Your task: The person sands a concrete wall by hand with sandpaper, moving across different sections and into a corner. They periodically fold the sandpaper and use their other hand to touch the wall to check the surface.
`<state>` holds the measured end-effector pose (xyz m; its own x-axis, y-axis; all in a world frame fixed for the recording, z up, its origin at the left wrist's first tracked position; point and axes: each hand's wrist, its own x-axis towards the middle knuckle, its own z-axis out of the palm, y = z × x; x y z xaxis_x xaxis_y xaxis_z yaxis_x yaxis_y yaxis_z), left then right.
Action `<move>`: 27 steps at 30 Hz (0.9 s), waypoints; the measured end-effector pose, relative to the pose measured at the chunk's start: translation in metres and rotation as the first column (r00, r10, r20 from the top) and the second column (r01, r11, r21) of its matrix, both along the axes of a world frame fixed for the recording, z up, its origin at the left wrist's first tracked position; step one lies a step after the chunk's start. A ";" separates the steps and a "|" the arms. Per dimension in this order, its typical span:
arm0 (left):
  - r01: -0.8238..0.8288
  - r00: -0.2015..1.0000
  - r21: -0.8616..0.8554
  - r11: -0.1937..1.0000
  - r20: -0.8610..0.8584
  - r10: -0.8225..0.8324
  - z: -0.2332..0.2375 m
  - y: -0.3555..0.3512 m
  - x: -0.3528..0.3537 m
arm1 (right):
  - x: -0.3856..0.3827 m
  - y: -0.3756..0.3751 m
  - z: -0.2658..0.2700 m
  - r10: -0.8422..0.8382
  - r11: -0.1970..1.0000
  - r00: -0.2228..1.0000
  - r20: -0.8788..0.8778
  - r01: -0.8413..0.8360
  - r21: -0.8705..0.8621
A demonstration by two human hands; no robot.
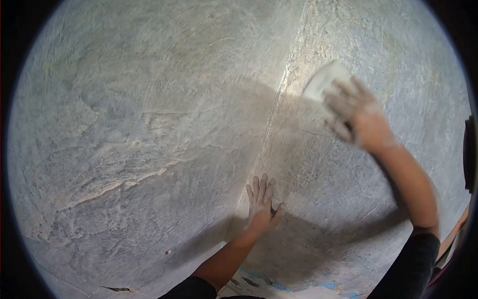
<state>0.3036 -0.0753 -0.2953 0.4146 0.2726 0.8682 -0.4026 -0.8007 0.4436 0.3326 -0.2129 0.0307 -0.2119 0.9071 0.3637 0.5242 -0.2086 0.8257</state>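
Note:
Before me is a rough grey plastered wall (pixel 199 129) with a raised pale seam running up its middle. My left hand (pixel 260 207) lies flat on it at the lower end of the seam, fingers stretched out, thumb apart, holding nothing. Up and to the right, my right hand (pixel 359 112) presses a white flat piece (pixel 324 82) against the wall just right of the seam. This piece has a curved edge; motion blurs it, so its exact kind cannot be made out. Grey dust coats the fingers of both hands.
A long raised ridge (pixel 122 184) crosses the wall at the left. Low down are a dark gap (pixel 118 289), a small chip (pixel 168 252) and flaking blue paint (pixel 281 287). Dark objects (pixel 469 154) stand at the right edge, and both arms cast shadows.

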 end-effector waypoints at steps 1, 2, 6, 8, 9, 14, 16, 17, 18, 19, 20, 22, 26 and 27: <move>0.026 1.000 -0.009 1.000 -0.014 -0.026 0.001 0.000 -0.003 | 0.002 -0.002 0.006 -0.008 0.997 0.998 0.057 0.004 0.083; 0.052 0.998 -0.024 0.998 -0.025 -0.053 0.002 -0.001 -0.006 | 0.002 -0.004 0.009 -0.021 0.987 0.993 0.115 0.002 0.159; 0.097 0.993 -0.041 0.994 -0.059 -0.099 0.009 -0.004 -0.016 | 0.006 -0.012 -0.036 -0.038 0.895 0.983 -0.178 -0.045 -0.444; 0.141 0.989 -0.125 0.982 -0.035 -0.146 0.009 -0.012 -0.020 | 0.012 -0.006 -0.008 0.068 0.942 0.990 -0.127 -0.105 -0.318; 0.147 0.988 -0.115 0.982 -0.036 -0.152 0.012 -0.015 -0.024 | 0.002 -0.005 0.010 0.046 0.997 0.998 -0.042 -0.048 -0.056; 0.218 0.966 -0.174 0.960 -0.101 -0.238 0.016 -0.025 -0.029 | 0.005 -0.001 -0.044 -0.058 0.937 0.957 -0.285 -0.046 -0.347; 0.205 0.965 -0.157 0.966 -0.135 -0.227 0.015 -0.020 -0.029 | -0.007 0.000 -0.009 -0.107 0.833 0.994 0.000 0.089 -0.546; 0.200 0.958 -0.147 0.969 -0.178 -0.224 0.014 -0.019 -0.031 | -0.001 0.002 0.014 -0.140 0.972 0.986 -0.091 0.119 -0.201; 0.202 0.956 -0.146 0.968 -0.185 -0.227 0.014 -0.019 -0.030 | 0.004 0.004 0.025 -0.138 0.971 0.972 -0.188 0.170 0.167; 0.203 0.956 -0.148 0.968 -0.183 -0.228 0.014 -0.019 -0.030 | 0.010 0.005 0.012 -0.141 0.971 0.971 -0.194 0.174 0.166; 0.202 0.957 -0.153 0.967 -0.178 -0.228 0.014 -0.020 -0.029 | 0.024 0.010 -0.013 -0.183 0.977 0.967 -0.178 0.199 0.074; 0.193 0.957 -0.141 0.971 -0.191 -0.218 0.011 -0.020 -0.030 | 0.039 0.021 -0.046 -0.253 0.965 0.960 -0.123 0.242 -0.100; 0.191 0.949 -0.085 0.978 -0.237 -0.207 0.009 -0.014 -0.028 | 0.027 0.006 -0.007 -0.106 0.992 0.970 0.220 0.118 -0.041; 0.190 0.949 -0.087 0.978 -0.240 -0.205 0.009 -0.013 -0.029 | 0.004 0.008 0.022 -0.055 0.971 0.998 0.038 0.045 0.234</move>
